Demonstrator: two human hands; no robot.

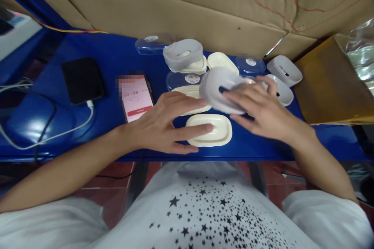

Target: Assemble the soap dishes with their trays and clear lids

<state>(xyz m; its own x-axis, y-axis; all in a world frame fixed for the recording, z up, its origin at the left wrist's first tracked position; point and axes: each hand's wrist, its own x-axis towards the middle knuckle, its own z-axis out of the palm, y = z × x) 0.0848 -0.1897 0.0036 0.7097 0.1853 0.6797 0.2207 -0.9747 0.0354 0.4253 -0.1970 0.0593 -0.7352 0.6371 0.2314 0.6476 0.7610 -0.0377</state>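
My right hand [257, 107] holds a translucent grey oval dish [214, 89] with a slot in its middle; the dish is slightly blurred and tilted. Just below it, a cream oval tray [223, 132] lies near the table's front edge. My left hand [175, 122] has its fingers apart, the index finger reaching over that tray. Another cream tray [189, 92] lies partly hidden behind my left hand and the grey dish. Clear plastic covers with labels sit behind, one [178, 79] beside the cream tray.
On the blue table [113, 52] are a phone [136, 93] showing a timer, a black device [82, 79] with a white cable, and more grey dishes [284, 68]. An open cardboard box [327, 85] stands at the right; cardboard lines the back.
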